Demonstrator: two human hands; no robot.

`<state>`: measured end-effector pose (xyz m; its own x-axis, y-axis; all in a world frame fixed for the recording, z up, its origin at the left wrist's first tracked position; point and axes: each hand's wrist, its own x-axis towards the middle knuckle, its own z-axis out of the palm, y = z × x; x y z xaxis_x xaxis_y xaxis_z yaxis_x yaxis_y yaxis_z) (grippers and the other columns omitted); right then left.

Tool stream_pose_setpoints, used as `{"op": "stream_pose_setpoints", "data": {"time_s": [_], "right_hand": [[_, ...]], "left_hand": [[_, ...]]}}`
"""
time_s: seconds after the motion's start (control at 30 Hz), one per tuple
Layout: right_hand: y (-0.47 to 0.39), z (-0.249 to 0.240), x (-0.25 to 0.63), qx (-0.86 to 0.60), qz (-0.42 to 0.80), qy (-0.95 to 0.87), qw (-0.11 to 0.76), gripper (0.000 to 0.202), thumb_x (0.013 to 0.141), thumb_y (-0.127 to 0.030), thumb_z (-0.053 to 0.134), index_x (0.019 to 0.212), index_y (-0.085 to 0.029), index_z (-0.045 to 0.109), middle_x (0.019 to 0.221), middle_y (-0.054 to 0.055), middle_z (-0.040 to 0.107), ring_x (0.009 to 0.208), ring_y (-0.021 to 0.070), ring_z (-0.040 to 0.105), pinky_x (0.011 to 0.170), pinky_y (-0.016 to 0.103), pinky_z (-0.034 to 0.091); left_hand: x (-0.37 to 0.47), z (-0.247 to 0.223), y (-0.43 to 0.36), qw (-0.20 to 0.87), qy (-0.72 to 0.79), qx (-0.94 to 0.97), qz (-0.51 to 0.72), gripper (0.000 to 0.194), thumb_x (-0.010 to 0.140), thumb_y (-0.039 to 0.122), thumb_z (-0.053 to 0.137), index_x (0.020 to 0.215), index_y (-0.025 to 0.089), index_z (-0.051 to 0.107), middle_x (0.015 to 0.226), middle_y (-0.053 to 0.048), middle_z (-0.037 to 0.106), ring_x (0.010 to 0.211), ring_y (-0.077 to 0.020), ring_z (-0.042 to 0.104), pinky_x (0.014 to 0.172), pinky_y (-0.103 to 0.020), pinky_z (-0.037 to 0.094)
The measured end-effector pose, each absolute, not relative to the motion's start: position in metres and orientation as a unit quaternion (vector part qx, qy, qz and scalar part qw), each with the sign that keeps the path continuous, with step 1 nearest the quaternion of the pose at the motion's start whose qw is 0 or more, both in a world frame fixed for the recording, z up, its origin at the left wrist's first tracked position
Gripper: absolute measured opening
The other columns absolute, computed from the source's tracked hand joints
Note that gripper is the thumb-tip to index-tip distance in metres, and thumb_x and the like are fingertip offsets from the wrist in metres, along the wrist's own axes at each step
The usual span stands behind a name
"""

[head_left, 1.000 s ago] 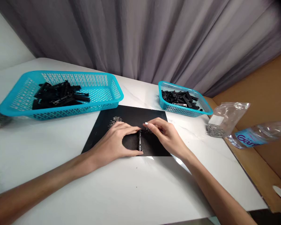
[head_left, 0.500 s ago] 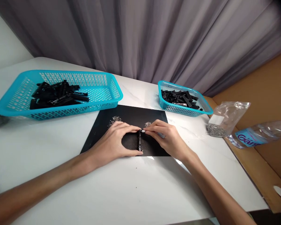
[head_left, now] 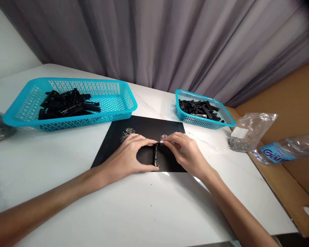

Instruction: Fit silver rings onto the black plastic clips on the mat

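Observation:
My left hand (head_left: 132, 152) holds a narrow black plastic part (head_left: 156, 155) by its two ends, thumb at the near end and fingers at the far end. The part stands lengthwise away from me over a black mat (head_left: 110, 144), and metallic bits show along it. Close to its far end, my right hand (head_left: 186, 147) is closed in a pinch. A small whitish spot shows at those fingertips; whether it is a nail or a held piece I cannot tell. Small piles of shiny metal pieces, one on the left (head_left: 127, 133) and one on the right (head_left: 163, 136), lie beyond my hands.
A large blue basket (head_left: 118, 118) at left and a smaller blue basket (head_left: 203, 120) at right hold black parts. Clear bags of metal pieces lie at far right (head_left: 240, 140) and far left (head_left: 0, 127). A plastic bottle (head_left: 285, 151) lies on its side at right.
The view has shifted slightly, so everything sits a little further right. My right fingertips have moved slightly at the part's far end. My left hand keeps its grip.

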<state>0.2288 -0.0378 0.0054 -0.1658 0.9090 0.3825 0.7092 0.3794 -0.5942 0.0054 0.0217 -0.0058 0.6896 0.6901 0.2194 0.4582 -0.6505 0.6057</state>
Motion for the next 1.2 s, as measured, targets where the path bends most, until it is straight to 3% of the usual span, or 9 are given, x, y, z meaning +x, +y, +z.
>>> {"op": "stream_pose_setpoints", "data": {"time_s": [0.1, 0.2, 0.43, 0.53, 0.67, 0.77, 0.9, 1.03, 1.2], "right_hand": [[-0.045, 0.006, 0.221, -0.595, 0.204, -0.673, 0.389, 0.021, 0.101, -0.037, 0.058, 0.094, -0.020, 0.068, 0.091, 0.004, 0.074, 0.083, 0.0187, 0.068, 0.076, 0.031, 0.051], [-0.053, 0.001, 0.204, -0.618, 0.275, -0.633, 0.377, 0.028, 0.090, -0.048, 0.070, 0.086, -0.020, 0.066, 0.070, 0.000, 0.070, 0.065, 0.0164, 0.064, 0.061, 0.027, 0.047], [-0.049, -0.010, 0.185, -0.594, 0.246, -0.615, 0.457, 0.020, 0.090, -0.040, 0.068, 0.083, -0.021, 0.071, 0.077, 0.002, 0.076, 0.073, 0.0212, 0.069, 0.069, 0.031, 0.051], [-0.033, 0.001, 0.214, -0.598, 0.154, -0.621, 0.483, 0.023, 0.091, -0.043, 0.067, 0.087, -0.022, 0.074, 0.083, 0.004, 0.076, 0.076, 0.0237, 0.068, 0.072, 0.034, 0.050], [0.004, 0.021, 0.290, -0.642, -0.165, -0.609, 0.436, 0.037, 0.096, -0.050, 0.057, 0.093, -0.018, 0.076, 0.089, 0.011, 0.076, 0.084, 0.0277, 0.066, 0.078, 0.037, 0.044], [0.029, 0.026, 0.346, -0.705, -0.279, -0.574, 0.308, 0.052, 0.103, -0.052, 0.039, 0.092, -0.017, 0.076, 0.088, 0.014, 0.076, 0.075, 0.0260, 0.061, 0.068, 0.036, 0.035], [0.029, 0.016, 0.364, -0.713, -0.312, -0.566, 0.272, 0.057, 0.107, -0.047, 0.027, 0.088, -0.016, 0.071, 0.082, 0.014, 0.073, 0.072, 0.0259, 0.053, 0.077, 0.040, 0.030], [0.002, 0.001, 0.315, -0.675, -0.303, -0.626, 0.247, 0.044, 0.109, -0.042, 0.028, 0.097, -0.019, 0.063, 0.088, 0.010, 0.072, 0.079, 0.0255, 0.053, 0.085, 0.043, 0.026], [-0.023, -0.012, 0.245, -0.592, -0.168, -0.731, 0.296, 0.033, 0.106, -0.047, 0.044, 0.085, -0.022, 0.050, 0.074, 0.001, 0.062, 0.075, 0.0218, 0.053, 0.084, 0.040, 0.029]], "left_hand": [[0.005, -0.008, 0.021, 0.253, 0.333, 0.882, 0.216, 0.065, 0.069, 0.055, 0.086, 0.122, 0.023, 0.068, 0.115, -0.006, 0.071, 0.115, -0.0318, 0.056, 0.102, -0.049, 0.047], [0.005, -0.010, 0.019, 0.227, 0.345, 0.884, 0.222, 0.064, 0.070, 0.057, 0.085, 0.120, 0.021, 0.067, 0.118, -0.008, 0.069, 0.117, -0.0333, 0.055, 0.102, -0.051, 0.046], [-0.007, 0.020, 0.028, 0.204, 0.343, 0.881, 0.256, 0.063, 0.075, 0.055, 0.083, 0.126, 0.026, 0.062, 0.129, -0.004, 0.068, 0.118, -0.0277, 0.061, 0.105, -0.044, 0.046], [-0.026, 0.047, 0.047, 0.181, 0.387, 0.855, 0.294, 0.051, 0.083, 0.061, 0.073, 0.122, 0.029, 0.064, 0.128, -0.002, 0.069, 0.121, -0.0275, 0.060, 0.108, -0.044, 0.044], [-0.076, 0.072, 0.097, 0.081, 0.481, 0.824, 0.289, 0.033, 0.097, 0.053, 0.052, 0.106, 0.027, 0.070, 0.117, -0.005, 0.073, 0.113, -0.0284, 0.063, 0.101, -0.042, 0.045], [-0.116, 0.074, 0.139, 0.071, 0.528, 0.810, 0.245, 0.023, 0.082, 0.046, 0.069, 0.086, 0.024, 0.076, 0.091, -0.009, 0.077, 0.094, -0.0338, 0.066, 0.090, -0.045, 0.046], [-0.143, 0.061, 0.170, 0.078, 0.530, 0.817, 0.214, 0.020, 0.060, 0.041, 0.083, 0.073, 0.026, 0.078, 0.076, -0.006, 0.073, 0.090, -0.0342, 0.065, 0.088, -0.042, 0.044], [-0.143, 0.052, 0.175, 0.078, 0.518, 0.824, 0.215, 0.016, 0.063, 0.041, 0.082, 0.070, 0.027, 0.078, 0.081, -0.007, 0.073, 0.099, -0.0361, 0.063, 0.094, -0.043, 0.040], [-0.139, 0.057, 0.177, 0.087, 0.528, 0.806, 0.255, 0.022, 0.065, 0.043, 0.085, 0.071, 0.024, 0.075, 0.081, -0.002, 0.072, 0.097, -0.0306, 0.061, 0.098, -0.040, 0.037]]}}
